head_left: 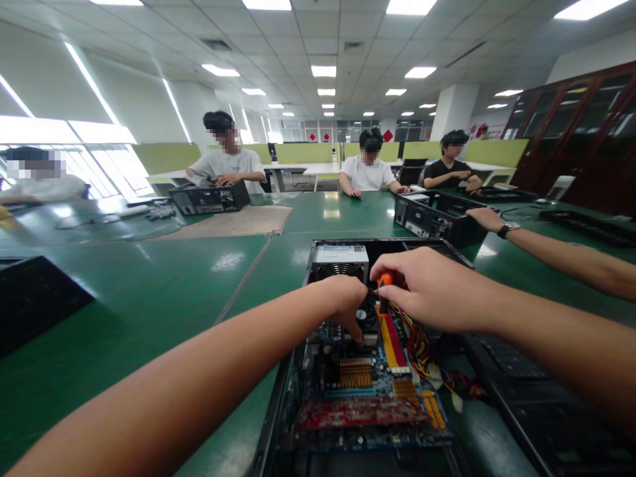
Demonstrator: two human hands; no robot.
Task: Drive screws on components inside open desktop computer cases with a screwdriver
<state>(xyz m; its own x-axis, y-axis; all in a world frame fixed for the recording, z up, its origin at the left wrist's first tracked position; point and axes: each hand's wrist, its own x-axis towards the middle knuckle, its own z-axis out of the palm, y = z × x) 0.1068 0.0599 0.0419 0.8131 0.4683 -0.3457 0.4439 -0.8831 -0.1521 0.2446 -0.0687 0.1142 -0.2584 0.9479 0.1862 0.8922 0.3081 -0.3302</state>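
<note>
This is a large open-plan office used as a computer-assembly training room. Long green-topped tables [149,291] carry opened black metal computer cases [209,197], seated people [368,173] work under white ceiling light panels [322,70], and yellow-green partition screens [303,152] stand behind.

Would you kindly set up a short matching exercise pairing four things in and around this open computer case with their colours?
Things:
1. screwdriver handle in the right hand
2. expansion card
3. table
4. power supply behind the left hand

Colours:
A. green
B. silver-grey
C. orange
D. red

Pairs: 1-C, 2-D, 3-A, 4-B
</note>
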